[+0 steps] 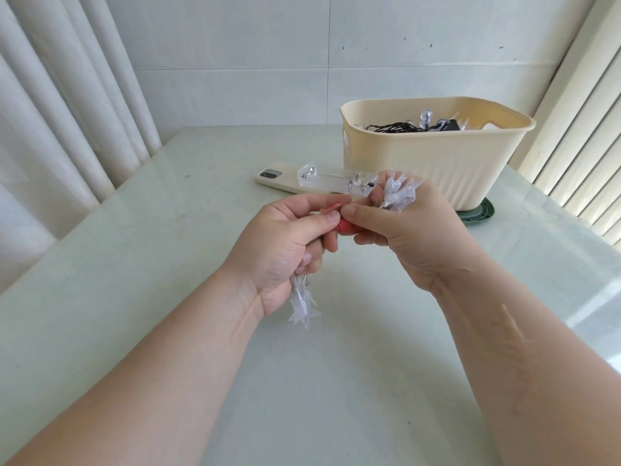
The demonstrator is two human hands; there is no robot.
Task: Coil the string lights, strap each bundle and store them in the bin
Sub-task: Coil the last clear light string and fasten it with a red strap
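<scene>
Presently the left grip [289, 237] and right grip [411, 230] both clasp the coiled string lights [400, 191] above the tabletop [151, 314], pinching a red strap [346, 227]. Risk: a slack strap slips, the coil springs apart before reaching the bin [420, 163].

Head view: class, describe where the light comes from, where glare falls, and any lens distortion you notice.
In the head view, daylight enters from the right through the vertical blinds; glare whitens the table at its right edge; shadows are faint; the wide lens bows the curtain folds and stretches the forearms.
</scene>
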